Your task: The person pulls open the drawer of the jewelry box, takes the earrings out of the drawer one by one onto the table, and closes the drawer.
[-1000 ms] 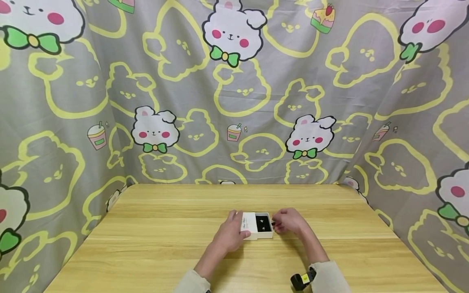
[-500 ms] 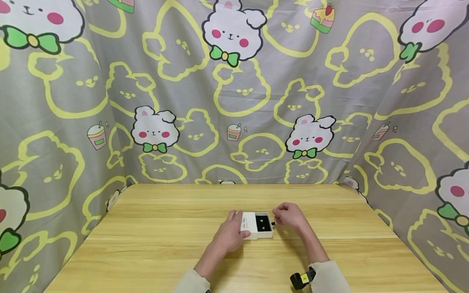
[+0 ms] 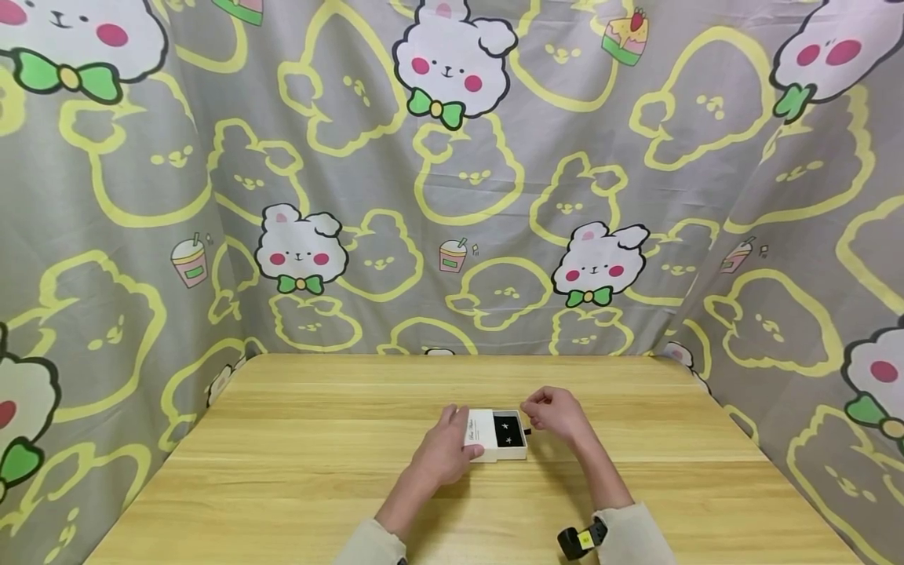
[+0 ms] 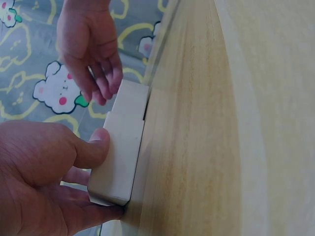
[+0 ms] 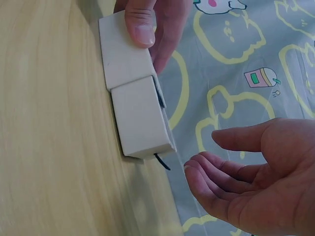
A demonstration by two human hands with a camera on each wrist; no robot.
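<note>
A small white jewelry box lies on the wooden table, its inner drawer slid partway out to the right. On the black insert in the drawer sit two small silver star-shaped pieces. My left hand grips the sleeve from the left, thumb along its near side. A short black pull tab sticks out from the drawer's end. My right hand hovers just beyond that end, fingers loosely curled and apart from the tab, with nothing between thumb and fingers in the right wrist view.
The wooden table extends around the box on all sides. A grey curtain printed with yellow outlines and white rabbits hangs behind and at both sides. A black wrist camera is strapped near the right sleeve.
My right hand has let go of the black tab and risen slightly away from the drawer's end. The left hand and the box stay in place.
</note>
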